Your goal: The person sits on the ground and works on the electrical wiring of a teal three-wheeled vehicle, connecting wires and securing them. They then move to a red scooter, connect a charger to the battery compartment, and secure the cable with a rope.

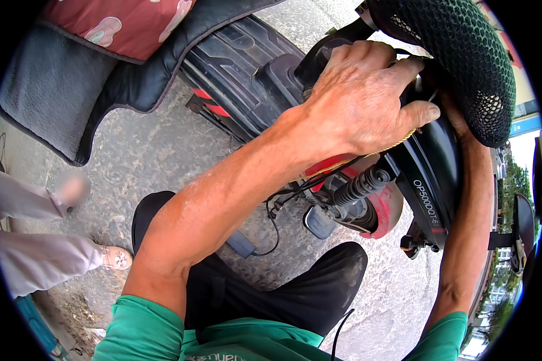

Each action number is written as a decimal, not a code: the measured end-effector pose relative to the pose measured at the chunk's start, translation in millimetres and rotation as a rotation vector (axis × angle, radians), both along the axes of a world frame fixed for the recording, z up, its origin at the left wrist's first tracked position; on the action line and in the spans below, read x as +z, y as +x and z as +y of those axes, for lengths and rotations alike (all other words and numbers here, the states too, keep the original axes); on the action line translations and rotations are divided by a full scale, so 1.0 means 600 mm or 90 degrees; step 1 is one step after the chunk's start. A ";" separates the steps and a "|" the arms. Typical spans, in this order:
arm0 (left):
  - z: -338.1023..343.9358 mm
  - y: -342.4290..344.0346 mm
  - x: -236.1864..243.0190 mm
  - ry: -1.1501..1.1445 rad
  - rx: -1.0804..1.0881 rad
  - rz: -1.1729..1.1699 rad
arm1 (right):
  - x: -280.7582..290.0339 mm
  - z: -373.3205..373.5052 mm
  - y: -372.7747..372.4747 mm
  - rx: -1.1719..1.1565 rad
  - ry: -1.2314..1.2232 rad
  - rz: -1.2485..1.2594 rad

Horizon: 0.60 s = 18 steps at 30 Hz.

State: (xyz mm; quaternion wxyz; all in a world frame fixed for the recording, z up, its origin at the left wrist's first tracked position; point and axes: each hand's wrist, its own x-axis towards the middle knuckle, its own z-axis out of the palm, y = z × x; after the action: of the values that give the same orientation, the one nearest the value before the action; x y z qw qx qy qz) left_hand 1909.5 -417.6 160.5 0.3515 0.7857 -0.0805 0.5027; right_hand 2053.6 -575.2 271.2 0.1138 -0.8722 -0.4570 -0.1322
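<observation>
My left hand (367, 96) lies over the black body of an electric scooter (427, 198), just beneath its seat (473, 66), which has a dark green mesh cover. Its fingers curl down and the thumb bends inward; whatever they grip is hidden. A yellow cord (398, 143) comes out from below this hand, near the thumb. Reaching round the far right side of the body, my right hand (456, 114) shows only in part, its fingers concealed behind the panel and seat. Black cables (295, 191) hang below my left wrist, by a coil spring shock absorber (358, 188).
The scooter's black footboard (241, 72) stretches to the upper left, beside a padded grey and red leg cover (60, 90). A red rear mudguard (386, 210) and a pedal (319, 221) sit low. At left stands another person in light trousers (48, 259).
</observation>
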 end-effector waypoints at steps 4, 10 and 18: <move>-0.009 0.016 0.007 0.023 0.048 0.030 | -0.005 -0.002 0.010 0.006 0.044 0.088; -0.026 0.017 0.009 -0.025 0.061 0.043 | -0.013 -0.002 0.017 0.053 0.078 0.148; -0.021 0.013 0.019 -0.024 0.031 0.066 | -0.006 0.001 0.002 0.016 0.061 0.151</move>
State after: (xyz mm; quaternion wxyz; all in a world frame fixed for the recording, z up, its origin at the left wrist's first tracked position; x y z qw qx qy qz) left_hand 1917.0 -430.1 171.7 0.3577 0.8057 -0.0331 0.4710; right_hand 2054.7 -574.5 267.8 0.2098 -0.8695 -0.4445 -0.0484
